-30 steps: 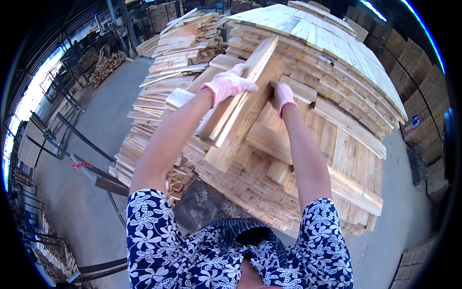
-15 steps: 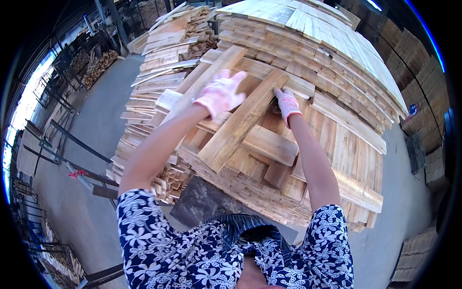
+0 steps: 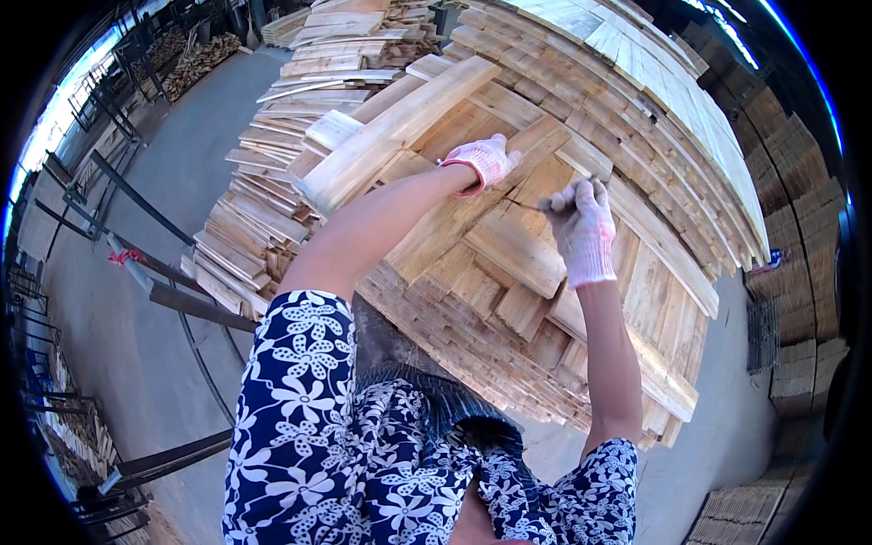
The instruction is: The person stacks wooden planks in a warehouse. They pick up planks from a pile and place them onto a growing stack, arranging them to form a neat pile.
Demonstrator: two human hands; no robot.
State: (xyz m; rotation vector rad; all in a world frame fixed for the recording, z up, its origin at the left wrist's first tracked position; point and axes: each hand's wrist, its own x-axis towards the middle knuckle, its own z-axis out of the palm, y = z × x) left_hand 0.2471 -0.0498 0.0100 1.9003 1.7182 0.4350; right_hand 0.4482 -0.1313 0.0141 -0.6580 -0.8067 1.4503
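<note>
My left hand (image 3: pixel 484 163), in a pale pink-and-white knit glove, is on a long wooden plank (image 3: pixel 434 238) lying aslant across the stack. Its fingers are bent against the plank, and my forearm covers part of the wood. To the right, my right hand (image 3: pixel 586 232), gloved alike with greyed fingertips, is raised above the boards with its fingers closed. A thin dark thing seems to stick out to the left of those fingers, too blurred to name. Beneath the right hand's left side lies a short wooden board (image 3: pixel 516 250). Another long plank (image 3: pixel 400 136) lies left of my left hand.
A higher stack of boards (image 3: pixel 627 100) rises behind. Uneven thin boards (image 3: pixel 263 195) are piled on the left. Metal rails (image 3: pixel 195 304) stand at the left on the grey floor (image 3: pixel 182 195). Tall wood stacks (image 3: pixel 795 245) line the right side.
My left hand has moved right from the air onto the slanted plank. My right hand has left the plank's far end and come nearer and right, fingers closed. The view has shifted slightly.
</note>
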